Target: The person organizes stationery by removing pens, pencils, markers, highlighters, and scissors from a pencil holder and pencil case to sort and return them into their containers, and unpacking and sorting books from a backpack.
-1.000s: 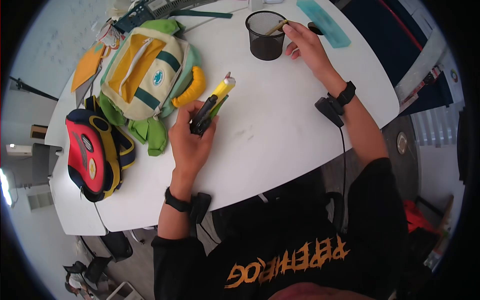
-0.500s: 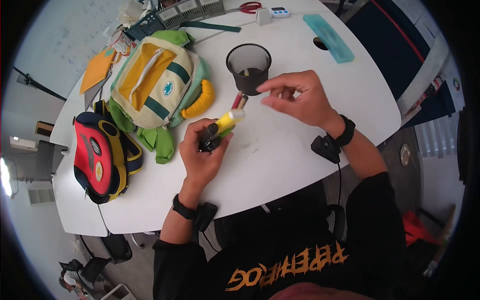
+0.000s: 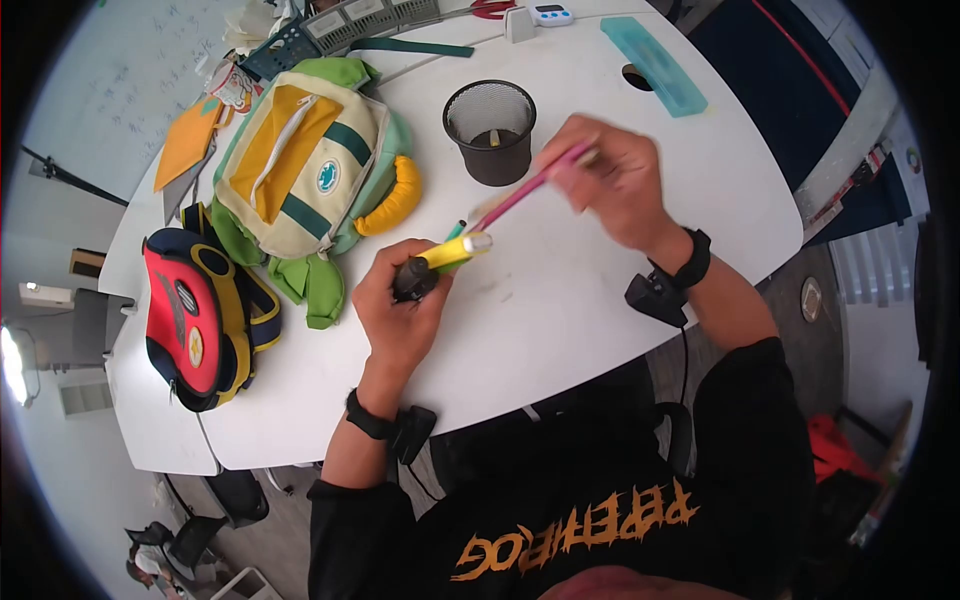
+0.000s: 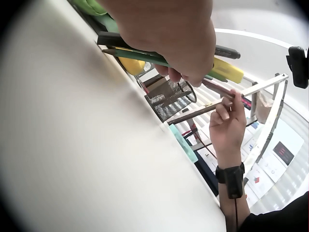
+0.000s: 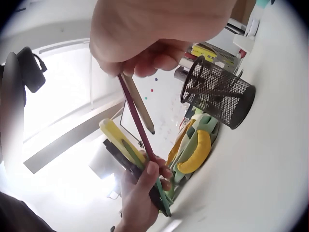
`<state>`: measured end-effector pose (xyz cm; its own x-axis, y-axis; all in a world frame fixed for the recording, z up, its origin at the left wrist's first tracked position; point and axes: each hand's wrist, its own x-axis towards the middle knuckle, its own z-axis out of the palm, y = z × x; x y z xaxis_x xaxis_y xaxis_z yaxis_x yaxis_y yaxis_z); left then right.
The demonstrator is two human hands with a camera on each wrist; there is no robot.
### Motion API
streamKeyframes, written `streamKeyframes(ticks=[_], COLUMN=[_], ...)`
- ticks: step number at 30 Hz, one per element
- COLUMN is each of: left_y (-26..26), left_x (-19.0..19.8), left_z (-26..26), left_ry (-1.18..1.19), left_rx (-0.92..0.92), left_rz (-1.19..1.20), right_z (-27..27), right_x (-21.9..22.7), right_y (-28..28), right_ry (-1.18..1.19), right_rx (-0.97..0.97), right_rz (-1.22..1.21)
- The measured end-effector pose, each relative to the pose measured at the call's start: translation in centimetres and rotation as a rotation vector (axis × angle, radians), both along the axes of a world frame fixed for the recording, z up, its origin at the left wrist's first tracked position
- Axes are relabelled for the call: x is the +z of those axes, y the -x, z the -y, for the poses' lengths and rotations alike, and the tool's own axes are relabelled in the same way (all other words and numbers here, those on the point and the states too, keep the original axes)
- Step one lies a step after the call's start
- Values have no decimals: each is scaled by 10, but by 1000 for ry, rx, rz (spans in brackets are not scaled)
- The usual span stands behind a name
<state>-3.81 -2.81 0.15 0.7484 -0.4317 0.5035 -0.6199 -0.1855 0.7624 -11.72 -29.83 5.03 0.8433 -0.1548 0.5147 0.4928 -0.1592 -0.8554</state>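
Note:
My left hand (image 3: 392, 305) grips a bunch of writing tools: a yellow highlighter (image 3: 452, 252), a black marker (image 3: 413, 278) and a green pencil (image 4: 140, 57). Over the table, my right hand (image 3: 622, 190) pinches a dark pink pencil (image 3: 532, 190) together with a wooden-coloured pencil (image 5: 139, 104). The pink pencil slants down so its far end meets the left hand's fingers in the right wrist view. Just beyond the right hand, a black mesh pen cup (image 3: 492, 168) stands upright with a small light-tipped item inside.
A green and cream backpack (image 3: 300, 215) and a red backpack (image 3: 175, 310) lie at the left. A teal case (image 3: 655, 68) lies at the back right. Along the back edge are a grey basket (image 3: 370, 25), a dark green strip (image 3: 415, 46) and a white timer (image 3: 551, 15).
My right hand has left the cup, come back toward the left hand and now pinches the pencils that stuck out of the bunch. The left hand still holds the highlighter and marker.

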Motion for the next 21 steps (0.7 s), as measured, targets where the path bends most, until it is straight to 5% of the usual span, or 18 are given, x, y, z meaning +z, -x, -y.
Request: streamKeyframes(ticks=[2,7,12,14,21], left_y=[1,-2,-2,-1,-1], left_x=[3,3,0,3,3], left_z=[-2,-2,-5,-5,-4], left_ry=[-37,-67,-93,-115,-143], left_rx=[8,3,-30,-27,-59], left_rz=[0,-36,30,12,-9], right_z=[6,21,16,20,19], right_x=[-4,-10,-9,-5,-13], right_y=[-4,-17,-13,-14,-18], right_ry=[-145,141,-128,-44,150], right_rx=[-118,-383,-312,-472,-400], right_rz=[169,278,78,201,205])
